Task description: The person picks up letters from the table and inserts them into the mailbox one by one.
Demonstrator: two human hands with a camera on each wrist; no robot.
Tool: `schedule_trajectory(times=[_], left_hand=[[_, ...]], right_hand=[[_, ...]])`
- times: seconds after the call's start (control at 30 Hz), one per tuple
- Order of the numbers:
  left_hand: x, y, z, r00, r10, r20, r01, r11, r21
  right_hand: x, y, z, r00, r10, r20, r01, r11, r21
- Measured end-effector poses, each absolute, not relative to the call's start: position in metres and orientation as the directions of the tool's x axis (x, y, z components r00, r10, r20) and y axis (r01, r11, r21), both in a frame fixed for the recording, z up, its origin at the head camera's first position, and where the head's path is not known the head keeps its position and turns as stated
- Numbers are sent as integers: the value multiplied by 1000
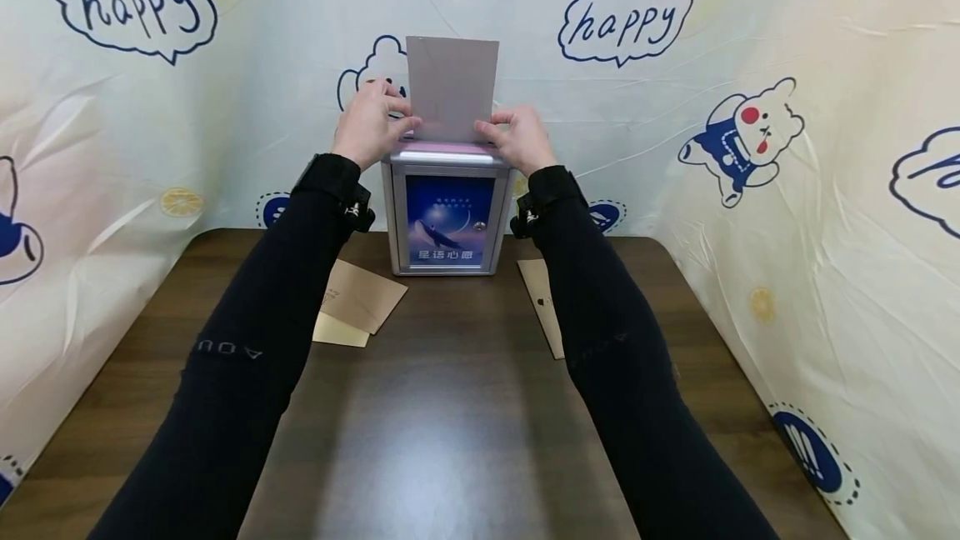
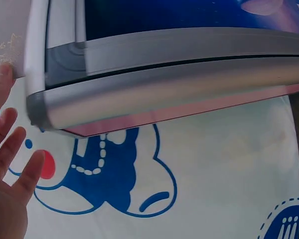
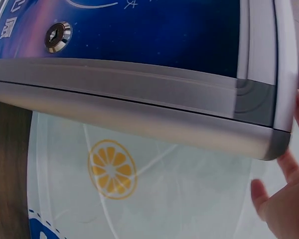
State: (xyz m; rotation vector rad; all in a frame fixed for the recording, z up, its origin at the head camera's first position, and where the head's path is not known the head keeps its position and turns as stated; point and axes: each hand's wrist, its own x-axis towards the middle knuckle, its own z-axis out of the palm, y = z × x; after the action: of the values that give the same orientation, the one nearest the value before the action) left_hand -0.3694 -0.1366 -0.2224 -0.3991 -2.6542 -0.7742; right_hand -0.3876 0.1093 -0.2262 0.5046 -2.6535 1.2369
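A flat grey-mauve card (image 1: 453, 82) stands upright over the top of a silver-framed box (image 1: 397, 223), its lower edge at the box top. My left hand (image 1: 373, 125) pinches the card's lower left edge, thumb on the near face. At the lower right edge, my right hand (image 1: 521, 140) pinches it the same way. Gold print (image 2: 7, 47) shows on the card beside my left thumb in the left wrist view. The box has a blue door panel (image 1: 450, 219) with a whale picture and a round lock (image 3: 57, 37). Whether the card is inside a slot is hidden.
Left of the box, a brown kraft envelope (image 1: 363, 294) overlaps a pale yellow one (image 1: 341, 332) on the wooden table (image 1: 427, 407). Another kraft envelope (image 1: 542, 298) lies at right, partly under my right forearm. A printed cloth (image 1: 600, 123) hangs behind and at both sides.
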Motion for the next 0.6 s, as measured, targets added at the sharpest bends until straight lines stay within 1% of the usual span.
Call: schedule_trajectory(times=[0.1,0.2,0.43,0.6], left_hand=[[-371,-139,-228,-902,166,398,345,831,436],[-374,-139,-235,-906,157,392,333,838,433],[-375,-139,-236,-926,132,352,296,833,467],[-376,-137,-239,-927,138,350,301,829,471]], right_hand=[[-388,106,-231,-929,-218,298,-367,644,-672],[-388,106,-235,-929,-204,308,-361,677,-642],[-392,104,-241,-922,-178,345,-372,658,-655],[-394,104,-248,-931,-132,340,-343,636,-691]])
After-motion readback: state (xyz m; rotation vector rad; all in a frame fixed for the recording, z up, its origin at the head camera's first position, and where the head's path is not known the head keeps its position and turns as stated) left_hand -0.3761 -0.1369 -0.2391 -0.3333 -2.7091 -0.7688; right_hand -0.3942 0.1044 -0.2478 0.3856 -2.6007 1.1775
